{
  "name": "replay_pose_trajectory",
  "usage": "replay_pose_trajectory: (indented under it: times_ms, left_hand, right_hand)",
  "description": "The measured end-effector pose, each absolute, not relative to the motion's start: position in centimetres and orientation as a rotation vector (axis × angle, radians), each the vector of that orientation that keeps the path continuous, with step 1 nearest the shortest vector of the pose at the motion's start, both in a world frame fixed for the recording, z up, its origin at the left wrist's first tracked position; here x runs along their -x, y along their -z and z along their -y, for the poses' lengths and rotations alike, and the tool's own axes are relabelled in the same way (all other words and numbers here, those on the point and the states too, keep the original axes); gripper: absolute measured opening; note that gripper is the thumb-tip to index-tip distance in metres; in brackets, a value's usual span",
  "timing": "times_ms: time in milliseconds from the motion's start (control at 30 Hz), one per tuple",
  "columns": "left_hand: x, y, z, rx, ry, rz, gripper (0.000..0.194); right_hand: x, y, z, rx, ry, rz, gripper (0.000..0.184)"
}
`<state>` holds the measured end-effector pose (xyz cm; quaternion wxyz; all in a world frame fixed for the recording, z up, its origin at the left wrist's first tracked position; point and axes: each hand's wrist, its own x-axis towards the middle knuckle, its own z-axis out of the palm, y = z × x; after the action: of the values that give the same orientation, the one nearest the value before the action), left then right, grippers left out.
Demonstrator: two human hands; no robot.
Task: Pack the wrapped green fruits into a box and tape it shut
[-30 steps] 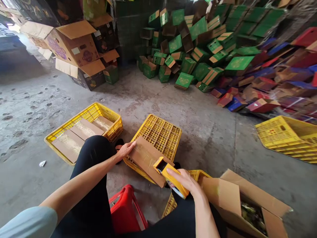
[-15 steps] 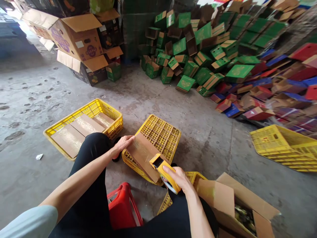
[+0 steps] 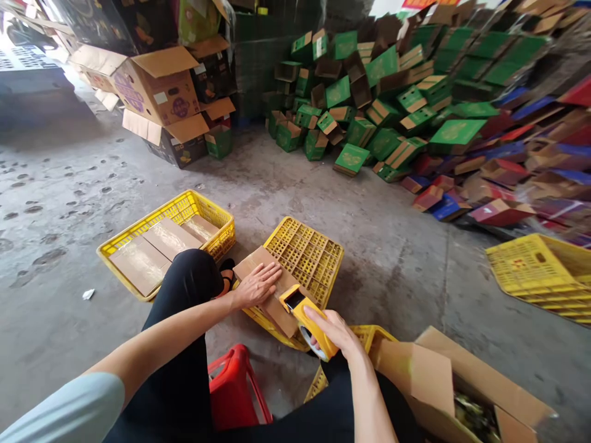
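A brown cardboard box (image 3: pixel 252 267) lies on an upturned yellow crate (image 3: pixel 309 252) in front of my knees. My left hand (image 3: pixel 256 285) rests flat on the box, fingers spread. My right hand (image 3: pixel 335 331) is closed around a yellow tape dispenser (image 3: pixel 305 320), whose front end touches the near part of the box. A second yellow crate (image 3: pixel 182 206) at the left holds three flat brown boxes.
An open cardboard carton (image 3: pixel 452 384) stands at my right, a red stool (image 3: pixel 237 384) under me. Piles of green, red and blue boxes (image 3: pixel 392 104) fill the back right. Large open cartons (image 3: pixel 161 92) stand back left. Another yellow crate (image 3: pixel 540 271) lies at right on the concrete floor.
My left hand moved from the box's left edge onto its top and flattened there. The tape dispenser stayed at the box's near end. The view shifted slightly.
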<state>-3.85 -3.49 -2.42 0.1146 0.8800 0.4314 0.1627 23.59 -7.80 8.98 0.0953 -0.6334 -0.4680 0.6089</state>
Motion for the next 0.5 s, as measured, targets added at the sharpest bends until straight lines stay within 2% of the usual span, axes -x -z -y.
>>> replay_pose_trajectory:
  times_ms: [300, 500]
  left_hand:
    - [4.3, 2.9, 2.7, -2.704, -0.367, -1.296, 0.064]
    - [4.2, 2.7, 2.7, -2.621, -0.436, -1.277, 0.064]
  right_hand:
    - [-26.0, -9.0, 9.5, 1.948, -1.819, 1.466, 0.048]
    - [-28.2, -8.0, 10.3, 1.966, -1.78, 1.458, 0.045]
